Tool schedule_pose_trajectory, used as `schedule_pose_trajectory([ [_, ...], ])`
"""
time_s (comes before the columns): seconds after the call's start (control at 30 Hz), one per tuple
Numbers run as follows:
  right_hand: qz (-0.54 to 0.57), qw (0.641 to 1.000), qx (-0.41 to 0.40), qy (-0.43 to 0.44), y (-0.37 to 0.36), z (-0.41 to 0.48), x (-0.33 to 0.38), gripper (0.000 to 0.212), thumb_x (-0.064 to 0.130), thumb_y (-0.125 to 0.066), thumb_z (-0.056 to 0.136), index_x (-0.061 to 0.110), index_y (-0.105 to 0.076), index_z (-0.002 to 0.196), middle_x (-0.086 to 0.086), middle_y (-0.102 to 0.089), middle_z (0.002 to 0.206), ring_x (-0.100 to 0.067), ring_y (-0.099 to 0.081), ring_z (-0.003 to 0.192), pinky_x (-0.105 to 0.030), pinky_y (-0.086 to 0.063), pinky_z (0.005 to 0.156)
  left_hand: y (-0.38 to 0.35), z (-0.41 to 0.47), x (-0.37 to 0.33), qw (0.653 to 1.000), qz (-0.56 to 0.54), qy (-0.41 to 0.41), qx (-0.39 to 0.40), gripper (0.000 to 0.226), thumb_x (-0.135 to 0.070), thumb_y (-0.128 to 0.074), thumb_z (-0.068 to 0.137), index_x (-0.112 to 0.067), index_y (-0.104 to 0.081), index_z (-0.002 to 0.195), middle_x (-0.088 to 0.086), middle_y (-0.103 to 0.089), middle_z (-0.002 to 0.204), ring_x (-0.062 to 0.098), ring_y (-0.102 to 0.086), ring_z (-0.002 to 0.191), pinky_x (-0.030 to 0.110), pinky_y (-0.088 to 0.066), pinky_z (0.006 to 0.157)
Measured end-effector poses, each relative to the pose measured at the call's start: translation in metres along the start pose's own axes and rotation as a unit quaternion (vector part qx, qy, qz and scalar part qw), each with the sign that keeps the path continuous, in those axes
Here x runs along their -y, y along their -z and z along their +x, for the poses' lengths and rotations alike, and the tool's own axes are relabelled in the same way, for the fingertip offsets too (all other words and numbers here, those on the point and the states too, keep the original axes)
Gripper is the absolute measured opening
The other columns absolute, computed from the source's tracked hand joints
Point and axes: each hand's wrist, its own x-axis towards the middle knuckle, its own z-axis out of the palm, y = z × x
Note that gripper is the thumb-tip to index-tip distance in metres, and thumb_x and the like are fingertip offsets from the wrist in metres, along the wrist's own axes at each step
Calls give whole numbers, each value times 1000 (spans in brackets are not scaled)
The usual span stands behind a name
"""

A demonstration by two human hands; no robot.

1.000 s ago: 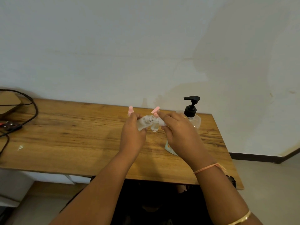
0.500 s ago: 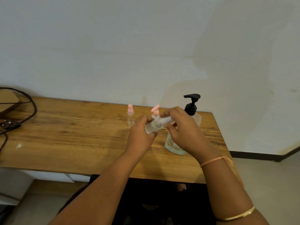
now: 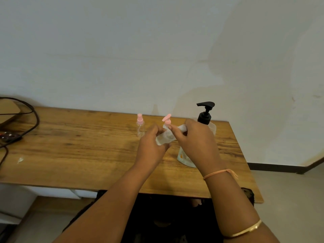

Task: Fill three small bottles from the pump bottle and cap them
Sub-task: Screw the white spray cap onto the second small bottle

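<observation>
My left hand (image 3: 150, 145) grips the body of a small clear bottle (image 3: 164, 138), held tilted above the table. My right hand (image 3: 196, 141) pinches that bottle's white cap (image 3: 181, 128) at its upper end. Behind the hands a second small bottle with a pink pump top (image 3: 166, 120) stands mostly hidden. A third small clear bottle with a pink spray top (image 3: 140, 126) stands upright to the left of it. The large clear pump bottle with a black pump head (image 3: 206, 113) stands on the table behind my right hand, which partly covers it.
The wooden table (image 3: 70, 155) runs along a white wall. Black cables (image 3: 33, 116) and a power strip (image 3: 8, 137) lie at its left end, beside a brown box (image 3: 8, 109). A small white scrap (image 3: 20, 160) lies near the left front. The table's right edge borders open floor.
Both hands have shifted slightly right with the small bottle. The right hand has moved its grip along the cap, and the bottle now tilts more with its cap end up.
</observation>
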Motion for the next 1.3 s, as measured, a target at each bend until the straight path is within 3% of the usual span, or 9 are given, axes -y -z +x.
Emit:
schedule_pose_trajectory([
  [0.1, 38, 999, 4, 2, -2, 1, -3, 39, 57, -54, 86, 22, -44, 70, 9, -44, 68, -8, -44, 59, -23, -29, 51, 0, 0, -1, 1000, -18, 18, 7, 36, -4, -77, 72, -24, -50, 84, -20, -56, 83, -12, -52, 74, 6, -45, 61],
  [0.23, 136, 988, 58, 35, 1, 1, -6, 57, 39, -66, 84, 18, -43, 132, 10, -43, 109, -9, -49, 102, -24, -44, 82, -1, 1, 1, 997, -54, 57, 15, 35, -5, -77, 72, -25, -50, 80, -14, -62, 90, 2, -60, 85, 11, -46, 63],
  [0.33, 138, 987, 51, 61, 2, 3, -7, 30, 14, -65, 86, 18, -55, 114, 10, -52, 101, -11, -54, 98, -9, -40, 74, -1, 1, 1, 995, -67, 70, 19, 32, -6, -78, 71, -20, -53, 84, -9, -66, 93, 7, -63, 88, 20, -50, 69],
  [0.47, 136, 991, 6, 9, -4, 3, -3, 22, 31, -69, 83, 17, -55, 92, 6, -57, 82, -10, -55, 75, -20, -44, 64, 2, -1, -2, 996, -62, 62, 25, 29, -10, -78, 73, -17, -55, 90, -17, -62, 90, -6, -57, 82, 15, -46, 65],
  [0.7, 343, 936, 83, -10, -7, 2, 0, 58, 17, -69, 84, 21, -43, 135, 6, -55, 125, -8, -52, 112, -29, -46, 96, 4, 0, -9, 988, -107, 102, 32, 29, -10, -77, 73, -19, -55, 88, -14, -64, 91, 4, -61, 84, 25, -51, 70],
  [0.8, 380, 925, 29, -10, -14, 4, -1, 34, 6, -67, 83, 15, -61, 114, -2, -66, 106, -15, -61, 101, -39, -50, 91, 3, -1, -8, 988, -108, 108, 31, 32, -11, -80, 69, -20, -56, 88, -6, -68, 93, 14, -66, 88, 40, -55, 79],
  [0.93, 332, 940, -65, -41, -23, 2, 5, 27, 18, -78, 74, 14, -58, 91, -1, -63, 87, -13, -59, 80, -26, -49, 69, 2, -5, -12, 991, -93, 96, 25, 36, -14, -80, 69, -18, -57, 97, -11, -64, 90, 7, -62, 82, 28, -54, 69],
  [1.13, 431, 899, 55, -59, -23, 1, 1, 48, 21, -67, 85, 17, -50, 129, -1, -57, 123, -13, -55, 113, -29, -49, 90, 10, 0, -14, 981, -134, 135, 44, 33, -13, -78, 72, -19, -59, 97, -11, -65, 95, 10, -62, 90, 31, -55, 77],
  [1.3, 422, 905, 16, -58, -21, 3, 1, 31, 10, -68, 84, 5, -63, 114, -5, -68, 105, -16, -64, 97, -30, -54, 83, 9, -1, -13, 982, -128, 130, 41, 34, -13, -81, 68, -16, -59, 94, -4, -69, 96, 16, -67, 90, 39, -56, 80],
])
